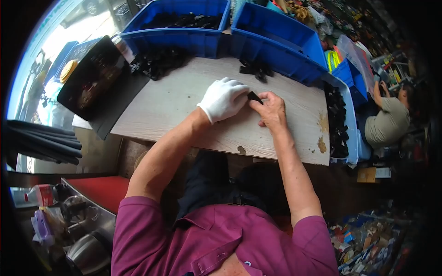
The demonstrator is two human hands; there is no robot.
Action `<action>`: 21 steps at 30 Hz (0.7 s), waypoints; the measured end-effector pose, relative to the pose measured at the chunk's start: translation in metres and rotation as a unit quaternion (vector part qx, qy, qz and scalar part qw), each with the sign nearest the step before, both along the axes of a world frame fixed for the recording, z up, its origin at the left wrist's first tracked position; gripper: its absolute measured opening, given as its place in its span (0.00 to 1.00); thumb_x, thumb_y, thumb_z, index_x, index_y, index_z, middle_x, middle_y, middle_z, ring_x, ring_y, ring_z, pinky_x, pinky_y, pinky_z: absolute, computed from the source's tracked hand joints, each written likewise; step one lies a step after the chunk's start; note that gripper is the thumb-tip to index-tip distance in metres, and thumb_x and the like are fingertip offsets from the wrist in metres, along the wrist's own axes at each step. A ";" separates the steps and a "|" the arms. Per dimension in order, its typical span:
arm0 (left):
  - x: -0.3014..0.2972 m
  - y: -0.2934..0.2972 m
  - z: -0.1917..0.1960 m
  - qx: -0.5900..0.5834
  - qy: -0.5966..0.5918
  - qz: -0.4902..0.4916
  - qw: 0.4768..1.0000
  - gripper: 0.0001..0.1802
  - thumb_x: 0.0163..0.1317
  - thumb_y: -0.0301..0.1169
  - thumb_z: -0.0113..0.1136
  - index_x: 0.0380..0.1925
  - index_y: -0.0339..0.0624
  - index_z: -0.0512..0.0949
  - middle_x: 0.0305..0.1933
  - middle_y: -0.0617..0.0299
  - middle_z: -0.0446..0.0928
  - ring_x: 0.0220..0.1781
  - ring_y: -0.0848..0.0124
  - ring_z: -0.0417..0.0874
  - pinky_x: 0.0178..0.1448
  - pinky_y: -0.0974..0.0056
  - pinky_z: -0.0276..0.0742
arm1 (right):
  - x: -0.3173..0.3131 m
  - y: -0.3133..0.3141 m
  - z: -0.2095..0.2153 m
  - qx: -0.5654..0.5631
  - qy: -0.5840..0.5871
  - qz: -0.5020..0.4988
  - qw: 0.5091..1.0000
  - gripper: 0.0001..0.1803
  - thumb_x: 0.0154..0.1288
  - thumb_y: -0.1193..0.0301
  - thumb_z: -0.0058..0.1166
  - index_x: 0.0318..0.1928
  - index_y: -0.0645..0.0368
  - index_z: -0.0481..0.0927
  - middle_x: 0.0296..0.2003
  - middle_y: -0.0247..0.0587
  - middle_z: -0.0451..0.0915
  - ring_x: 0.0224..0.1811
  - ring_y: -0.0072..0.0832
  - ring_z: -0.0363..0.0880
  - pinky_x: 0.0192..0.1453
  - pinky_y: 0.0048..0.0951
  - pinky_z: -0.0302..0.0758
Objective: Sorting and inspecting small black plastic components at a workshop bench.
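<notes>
My left hand [224, 98], in a white glove, and my bare right hand [271, 110] meet over the middle of a pale wooden board [179, 103]. Between their fingers is a small black part [254, 96], pinched from both sides just above the board. A small cluster of black parts [256, 69] lies a little beyond my hands. A larger heap of black parts [159, 62] sits at the board's far left corner.
Two blue bins [184, 39] [281, 43] stand along the far edge, the left one holding black parts. A narrow tray of black parts [338, 119] lines the right edge. A dark flat panel [94, 78] leans at left. Another person [389, 122] sits at right.
</notes>
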State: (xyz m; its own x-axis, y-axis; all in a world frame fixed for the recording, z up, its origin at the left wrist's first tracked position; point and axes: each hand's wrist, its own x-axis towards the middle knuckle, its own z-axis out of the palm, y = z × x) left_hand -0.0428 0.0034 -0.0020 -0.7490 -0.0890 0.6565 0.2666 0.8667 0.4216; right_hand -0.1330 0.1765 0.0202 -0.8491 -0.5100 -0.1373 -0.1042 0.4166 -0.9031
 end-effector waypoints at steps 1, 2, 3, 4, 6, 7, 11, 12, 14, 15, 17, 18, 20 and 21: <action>0.000 0.000 0.001 0.020 -0.010 0.005 1.000 0.10 0.59 0.32 0.65 0.40 0.44 0.87 0.42 0.53 0.87 0.46 0.48 0.84 0.51 0.49 0.81 | -0.001 0.002 -0.002 -0.020 0.003 0.002 1.000 0.19 0.55 0.66 0.71 0.44 0.65 0.83 0.22 0.36 0.80 0.15 0.22 0.75 0.15 0.27 0.74; 0.002 -0.005 -0.002 0.018 -0.008 0.010 1.000 0.09 0.60 0.31 0.65 0.39 0.44 0.86 0.42 0.53 0.87 0.46 0.48 0.84 0.51 0.50 0.81 | 0.002 -0.002 -0.002 -0.036 -0.009 0.000 0.999 0.19 0.55 0.67 0.72 0.43 0.65 0.83 0.22 0.37 0.81 0.14 0.24 0.76 0.15 0.28 0.75; 0.001 -0.006 0.001 0.017 -0.004 0.010 1.000 0.08 0.61 0.30 0.65 0.39 0.43 0.86 0.43 0.54 0.87 0.46 0.49 0.84 0.52 0.51 0.81 | 0.001 -0.001 -0.001 -0.050 -0.020 -0.007 0.999 0.19 0.54 0.66 0.72 0.42 0.65 0.82 0.24 0.38 0.81 0.15 0.25 0.76 0.16 0.28 0.76; 0.002 -0.006 0.001 0.014 -0.009 0.021 1.000 0.09 0.61 0.30 0.64 0.40 0.43 0.87 0.43 0.54 0.87 0.47 0.49 0.84 0.54 0.52 0.81 | 0.000 0.000 -0.001 -0.077 -0.044 -0.019 0.996 0.20 0.53 0.67 0.73 0.42 0.66 0.82 0.27 0.40 0.82 0.15 0.26 0.77 0.17 0.28 0.79; 0.000 -0.005 -0.001 -0.007 -0.016 0.034 0.999 0.10 0.61 0.30 0.64 0.41 0.42 0.87 0.45 0.54 0.87 0.48 0.50 0.84 0.55 0.52 0.81 | -0.002 0.013 0.001 -0.112 -0.088 -0.020 0.990 0.21 0.55 0.68 0.73 0.44 0.66 0.80 0.24 0.37 0.80 0.15 0.23 0.76 0.19 0.29 0.80; 0.000 -0.004 -0.002 -0.017 -0.024 0.034 0.999 0.10 0.61 0.30 0.63 0.41 0.42 0.87 0.45 0.54 0.87 0.48 0.50 0.84 0.55 0.52 0.81 | 0.000 0.021 0.006 -0.132 -0.116 -0.021 0.984 0.22 0.57 0.67 0.73 0.47 0.67 0.79 0.21 0.33 0.78 0.16 0.19 0.74 0.20 0.28 0.80; -0.002 -0.001 -0.002 -0.053 -0.019 0.029 0.998 0.09 0.61 0.29 0.63 0.40 0.41 0.87 0.46 0.53 0.87 0.49 0.50 0.84 0.56 0.53 0.81 | -0.006 0.063 0.011 -0.149 -0.153 -0.049 0.976 0.21 0.59 0.68 0.72 0.48 0.66 0.78 0.18 0.34 0.77 0.14 0.20 0.76 0.23 0.33 0.85; -0.002 0.000 -0.003 -0.067 -0.016 0.029 0.997 0.09 0.61 0.29 0.63 0.40 0.41 0.87 0.46 0.53 0.87 0.49 0.50 0.84 0.56 0.53 0.81 | -0.014 0.078 0.008 -0.163 -0.153 -0.058 0.973 0.22 0.60 0.68 0.72 0.49 0.66 0.77 0.17 0.33 0.75 0.14 0.21 0.76 0.24 0.35 0.87; 0.000 0.001 -0.003 -0.072 -0.015 0.028 0.997 0.09 0.61 0.29 0.63 0.40 0.41 0.87 0.46 0.53 0.87 0.50 0.50 0.84 0.56 0.53 0.81 | -0.027 0.105 0.014 -0.160 -0.149 -0.108 0.970 0.22 0.60 0.69 0.72 0.50 0.65 0.77 0.16 0.31 0.74 0.13 0.22 0.76 0.23 0.35 0.87; 0.001 0.000 -0.003 -0.077 -0.017 0.033 0.996 0.09 0.61 0.29 0.63 0.40 0.41 0.87 0.46 0.53 0.87 0.50 0.50 0.84 0.56 0.53 0.81 | -0.035 0.116 0.018 -0.165 -0.146 -0.155 0.963 0.21 0.60 0.69 0.72 0.49 0.64 0.78 0.16 0.33 0.74 0.12 0.23 0.77 0.23 0.34 0.87; -0.001 0.001 -0.002 -0.074 -0.014 0.032 0.997 0.10 0.61 0.29 0.63 0.40 0.41 0.87 0.46 0.53 0.87 0.50 0.50 0.84 0.56 0.53 0.81 | -0.070 0.147 0.027 -0.189 -0.088 -0.242 0.948 0.15 0.61 0.70 0.71 0.44 0.61 0.81 0.19 0.36 0.77 0.14 0.26 0.78 0.23 0.37 0.88; 0.000 0.001 -0.003 -0.071 -0.016 0.034 0.997 0.10 0.61 0.29 0.63 0.40 0.41 0.87 0.47 0.53 0.87 0.50 0.50 0.84 0.57 0.53 0.81 | -0.087 0.163 0.033 -0.229 -0.060 -0.289 0.928 0.14 0.62 0.70 0.71 0.45 0.60 0.81 0.21 0.36 0.77 0.15 0.28 0.79 0.23 0.39 0.88; 0.000 0.001 -0.003 -0.067 -0.012 0.038 0.997 0.10 0.61 0.29 0.63 0.40 0.41 0.87 0.47 0.52 0.87 0.50 0.50 0.84 0.57 0.53 0.81 | -0.115 0.186 0.051 -0.285 0.032 -0.416 0.863 0.14 0.64 0.68 0.70 0.46 0.59 0.82 0.21 0.36 0.74 0.21 0.30 0.80 0.28 0.44 0.89; -0.005 0.006 -0.002 -0.060 -0.007 0.033 0.998 0.10 0.61 0.29 0.63 0.40 0.40 0.87 0.47 0.52 0.87 0.51 0.50 0.84 0.57 0.53 0.81 | -0.131 0.207 0.053 -0.303 0.090 -0.454 0.833 0.15 0.64 0.68 0.69 0.47 0.58 0.81 0.22 0.37 0.73 0.22 0.31 0.79 0.30 0.46 0.89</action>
State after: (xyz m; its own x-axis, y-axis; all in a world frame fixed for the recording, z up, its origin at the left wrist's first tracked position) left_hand -0.0476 0.0092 -0.0040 -0.7531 -0.0596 0.6552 0.2017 0.9270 0.3161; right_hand -0.2642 0.3833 0.0729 -0.9015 0.4251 0.0819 -0.1500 -0.1294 -0.9802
